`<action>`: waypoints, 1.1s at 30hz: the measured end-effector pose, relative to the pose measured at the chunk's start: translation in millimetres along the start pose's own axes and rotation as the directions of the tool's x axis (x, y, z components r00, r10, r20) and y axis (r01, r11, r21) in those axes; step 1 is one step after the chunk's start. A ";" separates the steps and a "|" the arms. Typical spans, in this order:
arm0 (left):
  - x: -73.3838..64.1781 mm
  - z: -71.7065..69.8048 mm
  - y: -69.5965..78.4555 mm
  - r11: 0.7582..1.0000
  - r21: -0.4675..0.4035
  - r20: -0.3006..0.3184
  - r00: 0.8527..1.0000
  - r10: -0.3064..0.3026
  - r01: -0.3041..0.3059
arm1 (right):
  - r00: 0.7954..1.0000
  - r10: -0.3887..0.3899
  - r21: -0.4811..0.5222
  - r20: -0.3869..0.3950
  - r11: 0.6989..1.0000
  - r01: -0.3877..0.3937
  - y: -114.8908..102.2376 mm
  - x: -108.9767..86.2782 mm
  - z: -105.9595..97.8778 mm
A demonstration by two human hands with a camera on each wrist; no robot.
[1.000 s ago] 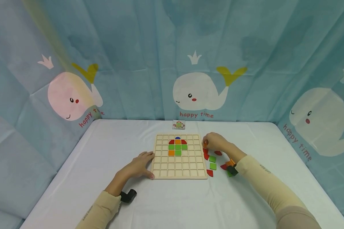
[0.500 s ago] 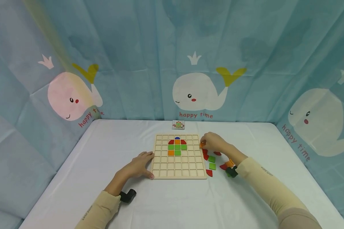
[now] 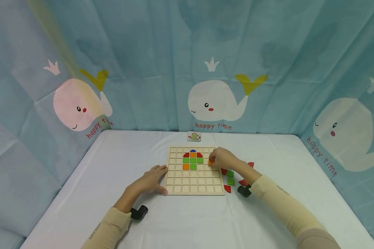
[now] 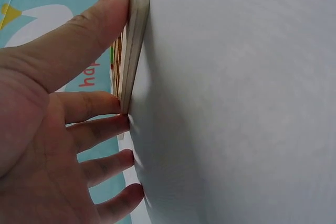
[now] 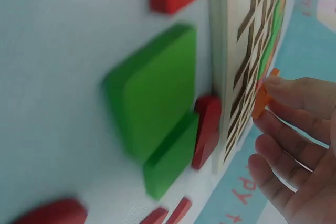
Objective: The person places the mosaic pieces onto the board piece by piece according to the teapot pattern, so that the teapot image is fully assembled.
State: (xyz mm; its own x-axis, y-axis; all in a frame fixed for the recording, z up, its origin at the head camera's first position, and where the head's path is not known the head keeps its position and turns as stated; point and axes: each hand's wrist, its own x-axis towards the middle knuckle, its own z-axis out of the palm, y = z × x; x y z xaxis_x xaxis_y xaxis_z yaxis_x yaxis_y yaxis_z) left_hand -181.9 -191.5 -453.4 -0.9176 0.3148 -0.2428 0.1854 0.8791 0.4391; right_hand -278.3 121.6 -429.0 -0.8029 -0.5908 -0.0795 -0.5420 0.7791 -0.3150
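My left hand (image 3: 150, 180) rests against the left side of a wooden grid board (image 3: 202, 188), its fingers fairly straight. In the left wrist view the thumb (image 4: 89, 38) touches the board's corner. Over the right columns of the grid, my right hand (image 3: 225, 159) pinches an orange square tile (image 5: 262, 100) between thumb and fingertips. Tiles set in the grid form a small figure: a blue half-round (image 3: 193, 151) on top, red corner pieces (image 3: 186, 155) beside an orange square, then green squares (image 3: 193, 160) with another orange square (image 3: 186, 167) at lower left.
Loose green squares (image 3: 230, 181) and red quarter-round tiles (image 3: 227, 188) lie beside the board's right edge, some partly under the right forearm. A small pattern card (image 3: 194, 136) lies behind the board. A whale-printed curtain (image 3: 156, 103) hangs beyond the table.
My right hand has carried the orange tile leftward from beside the board to above its right columns. My left hand has stayed at the board's left side.
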 end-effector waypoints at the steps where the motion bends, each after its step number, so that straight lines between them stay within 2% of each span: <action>1: 0.1 0.1 -0.2 1.000 -0.001 0.000 1.000 0.000 0.000 | 1.000 -0.009 -0.001 -0.001 1.000 0.009 -2.0 1.1 1.4; 8: -0.3 0.8 -0.3 1.000 -0.002 -0.002 1.000 -0.001 0.001 | 0.997 -0.070 -0.048 0.022 0.996 0.071 -14.4 11.5 10.7; 18: -1.2 -1.4 1.4 1.000 -0.010 -0.010 1.000 0.007 -0.007 | 0.994 -0.091 -0.098 0.062 0.991 0.097 -31.3 19.6 12.5; 33: 0.2 -1.1 0.5 1.000 -0.020 -0.007 1.000 -0.006 0.006 | 0.993 -0.096 -0.072 0.067 0.992 0.101 -34.0 22.0 15.5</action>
State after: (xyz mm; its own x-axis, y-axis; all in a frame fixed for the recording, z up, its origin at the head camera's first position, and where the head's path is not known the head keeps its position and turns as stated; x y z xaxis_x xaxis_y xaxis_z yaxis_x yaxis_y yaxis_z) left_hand -182.5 -191.4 -452.3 -0.9211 0.3068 -0.2396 0.1725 0.8735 0.4552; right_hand -273.7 78.8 -434.6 -0.7286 -0.6756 -0.1124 -0.6366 0.7286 -0.2528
